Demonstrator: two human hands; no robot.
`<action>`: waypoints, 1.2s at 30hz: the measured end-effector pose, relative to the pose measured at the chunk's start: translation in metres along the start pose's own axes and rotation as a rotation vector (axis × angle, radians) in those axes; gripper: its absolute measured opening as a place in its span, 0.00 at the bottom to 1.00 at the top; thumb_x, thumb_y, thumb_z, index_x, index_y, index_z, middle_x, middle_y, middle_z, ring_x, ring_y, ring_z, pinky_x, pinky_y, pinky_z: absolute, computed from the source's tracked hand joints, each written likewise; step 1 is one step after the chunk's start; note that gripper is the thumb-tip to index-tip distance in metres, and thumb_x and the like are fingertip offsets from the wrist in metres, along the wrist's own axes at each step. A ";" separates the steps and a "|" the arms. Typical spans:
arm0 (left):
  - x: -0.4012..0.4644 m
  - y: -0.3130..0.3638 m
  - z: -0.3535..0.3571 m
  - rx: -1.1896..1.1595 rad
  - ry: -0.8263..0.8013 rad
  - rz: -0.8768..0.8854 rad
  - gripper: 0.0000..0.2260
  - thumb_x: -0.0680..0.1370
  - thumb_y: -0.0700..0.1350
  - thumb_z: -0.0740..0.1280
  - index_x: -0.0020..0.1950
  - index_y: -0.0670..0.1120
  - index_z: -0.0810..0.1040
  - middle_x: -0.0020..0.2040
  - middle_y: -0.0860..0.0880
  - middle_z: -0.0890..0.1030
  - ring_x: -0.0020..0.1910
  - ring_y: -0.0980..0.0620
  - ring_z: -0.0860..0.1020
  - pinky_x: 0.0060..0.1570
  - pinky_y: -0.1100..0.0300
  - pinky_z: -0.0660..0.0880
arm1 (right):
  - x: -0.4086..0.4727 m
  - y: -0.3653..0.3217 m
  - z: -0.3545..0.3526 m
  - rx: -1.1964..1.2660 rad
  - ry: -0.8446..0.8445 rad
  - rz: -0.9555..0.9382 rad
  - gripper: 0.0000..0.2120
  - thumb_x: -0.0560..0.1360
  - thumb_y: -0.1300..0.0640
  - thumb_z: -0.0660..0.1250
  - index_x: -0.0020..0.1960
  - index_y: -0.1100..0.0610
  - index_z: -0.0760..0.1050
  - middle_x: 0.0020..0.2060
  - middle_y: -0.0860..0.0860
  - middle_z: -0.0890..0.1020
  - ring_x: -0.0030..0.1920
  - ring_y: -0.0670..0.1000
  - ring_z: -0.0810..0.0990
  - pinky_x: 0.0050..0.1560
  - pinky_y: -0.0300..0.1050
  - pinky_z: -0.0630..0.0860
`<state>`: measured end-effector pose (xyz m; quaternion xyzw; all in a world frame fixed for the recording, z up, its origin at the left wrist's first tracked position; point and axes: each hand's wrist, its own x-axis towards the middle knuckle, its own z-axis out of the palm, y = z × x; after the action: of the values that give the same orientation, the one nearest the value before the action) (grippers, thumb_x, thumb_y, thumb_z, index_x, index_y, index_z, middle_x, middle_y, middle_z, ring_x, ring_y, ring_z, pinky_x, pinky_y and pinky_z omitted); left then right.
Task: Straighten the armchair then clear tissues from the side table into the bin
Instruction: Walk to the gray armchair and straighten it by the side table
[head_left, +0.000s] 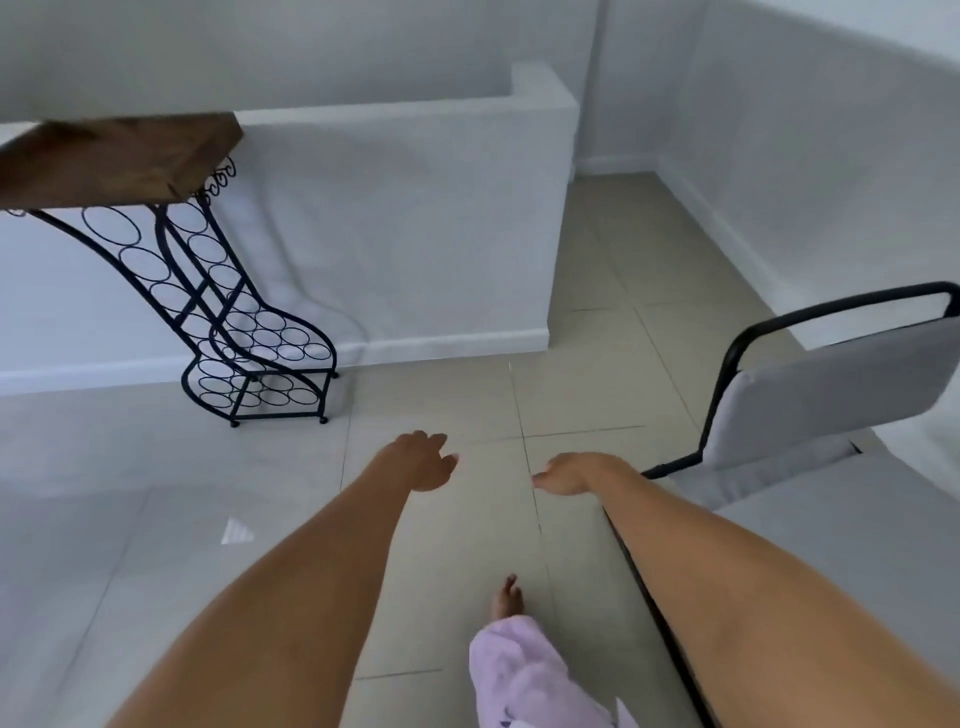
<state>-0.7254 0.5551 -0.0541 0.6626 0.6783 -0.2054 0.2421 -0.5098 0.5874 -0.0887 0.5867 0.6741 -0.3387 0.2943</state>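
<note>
— So, taking the armchair (831, 415) as our marker: what do we have on its far left?

— Well off to its left stands the side table (119, 156), a dark wooden surface on a scrolled black metal frame, against the low white wall (395, 234). We see no tissues on the part that shows, and no bin anywhere.

— And nearer the armchair?

— Our left hand (423, 462) hangs over the floor tiles (208, 519), well left of the armchair, its grip loose and holding nothing. Our right hand (571, 473) is just left of the black frame, fingers spread, also empty and touching nothing.

— Which hand should go first?

— The right one, we judge. The armchair lies to its right, grey seat cushion beneath that forearm, and the back pad runs up and away to the right under the curved black rail (831, 304). Its long line sits skewed to the tile joints, so straightening still looks undone.

— The risk?

— A one-handed pull may swing it further; the left hand would have to cross over.
</note>
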 end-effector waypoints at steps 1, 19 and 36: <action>0.018 -0.006 -0.014 0.013 0.006 -0.011 0.27 0.82 0.57 0.49 0.78 0.48 0.52 0.78 0.43 0.57 0.76 0.42 0.57 0.74 0.46 0.58 | 0.013 0.000 -0.016 -0.004 0.012 0.007 0.32 0.79 0.41 0.50 0.77 0.57 0.54 0.78 0.53 0.56 0.77 0.55 0.57 0.77 0.53 0.55; 0.320 0.015 -0.267 0.031 -0.042 0.163 0.28 0.81 0.57 0.52 0.78 0.49 0.51 0.79 0.44 0.54 0.77 0.43 0.56 0.75 0.49 0.57 | 0.200 0.017 -0.319 0.226 0.155 0.156 0.29 0.79 0.45 0.53 0.76 0.59 0.59 0.75 0.55 0.63 0.74 0.56 0.63 0.74 0.51 0.62; 0.499 0.302 -0.395 0.581 -0.045 0.869 0.27 0.81 0.56 0.53 0.78 0.48 0.54 0.78 0.44 0.57 0.75 0.42 0.61 0.73 0.48 0.61 | 0.178 0.238 -0.412 0.803 0.415 0.857 0.25 0.81 0.50 0.53 0.73 0.63 0.62 0.73 0.60 0.66 0.71 0.61 0.67 0.70 0.52 0.65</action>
<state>-0.4487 1.2018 -0.0261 0.9181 0.2505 -0.2801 0.1257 -0.2981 1.0425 -0.0109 0.9236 0.2419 -0.2965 0.0233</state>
